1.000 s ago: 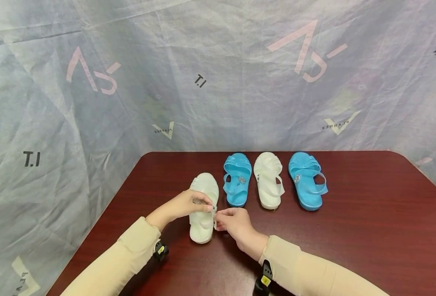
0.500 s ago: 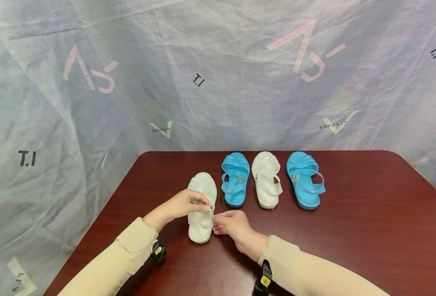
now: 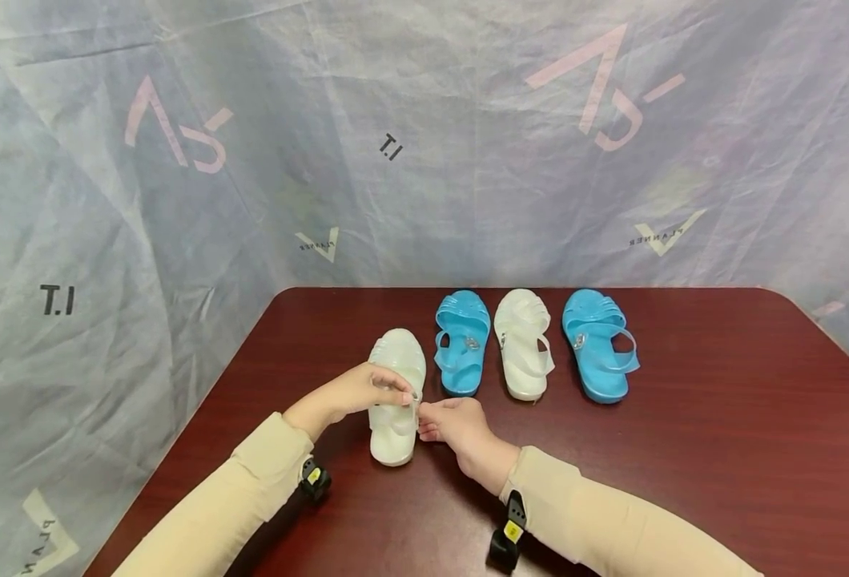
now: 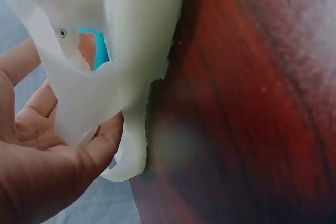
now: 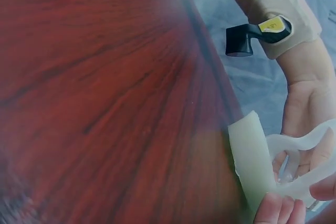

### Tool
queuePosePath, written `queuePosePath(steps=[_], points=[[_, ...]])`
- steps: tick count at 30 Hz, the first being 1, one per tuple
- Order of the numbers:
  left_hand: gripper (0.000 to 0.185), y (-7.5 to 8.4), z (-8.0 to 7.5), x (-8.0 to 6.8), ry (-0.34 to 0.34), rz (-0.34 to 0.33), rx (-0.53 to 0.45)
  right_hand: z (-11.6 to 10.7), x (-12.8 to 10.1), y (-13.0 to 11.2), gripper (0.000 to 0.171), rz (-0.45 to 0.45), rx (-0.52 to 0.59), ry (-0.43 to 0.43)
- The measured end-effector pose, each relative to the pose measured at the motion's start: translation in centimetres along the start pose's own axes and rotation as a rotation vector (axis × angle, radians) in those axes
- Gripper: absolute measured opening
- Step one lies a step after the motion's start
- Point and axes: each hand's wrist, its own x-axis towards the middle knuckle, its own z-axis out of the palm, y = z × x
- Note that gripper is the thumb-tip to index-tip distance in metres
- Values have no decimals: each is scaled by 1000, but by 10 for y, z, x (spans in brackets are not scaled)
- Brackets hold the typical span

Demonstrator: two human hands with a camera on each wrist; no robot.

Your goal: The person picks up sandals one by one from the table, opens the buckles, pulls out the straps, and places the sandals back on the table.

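Note:
A white jelly sandal (image 3: 396, 393) lies on the dark red table (image 3: 684, 449), toe pointing away. My left hand (image 3: 356, 390) curls over its middle and grips the strap. At the sandal's right side my right hand (image 3: 453, 425) pinches the strap end by the small buckle. The left wrist view has the white sandal (image 4: 113, 51) close up against my left palm (image 4: 47, 166). In the right wrist view the sandal's heel (image 5: 252, 161) and its looped strap (image 5: 304, 166) show beside my right fingertips (image 5: 275, 211).
Three more sandals stand in a row behind: a blue one (image 3: 460, 340), a white one (image 3: 521, 340) and another blue one (image 3: 599, 343). A printed plastic sheet (image 3: 179, 200) hangs around the table on the back and left.
Both hands stay on the white sandal's strap and buckle; they and the sandal sit slightly higher in the picture, as the head camera tilted a little.

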Motion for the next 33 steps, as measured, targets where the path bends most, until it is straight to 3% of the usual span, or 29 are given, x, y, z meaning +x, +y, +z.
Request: queuePosePath(steps=[15, 24, 33], points=[[29, 4, -10, 0, -48, -61, -5, 1, 12, -8, 22, 57, 11, -48], [26, -2, -8, -3, -72, -85, -6, -6, 14, -9, 28, 47, -35, -176], [27, 5, -5, 3, -79, -60, -25, -12, 15, -19, 20, -38, -95, -65]])
